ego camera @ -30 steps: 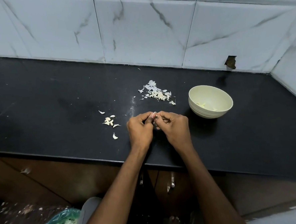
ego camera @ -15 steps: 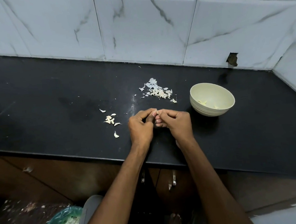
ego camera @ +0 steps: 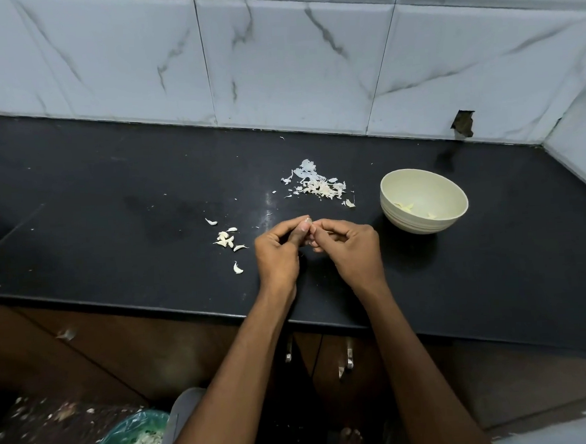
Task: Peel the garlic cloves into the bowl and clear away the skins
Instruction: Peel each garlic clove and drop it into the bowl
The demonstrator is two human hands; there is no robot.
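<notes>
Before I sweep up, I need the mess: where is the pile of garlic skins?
In the head view the pile of garlic skins lies on the black counter, just beyond the hands and left of the bowl.

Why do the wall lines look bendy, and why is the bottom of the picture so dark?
Head view: the wide-angle lens curves the tile wall lines. Light falls on the counter and bowl, while the cupboard below sits in shadow. The bin bag in the corner looks blurry.
</notes>
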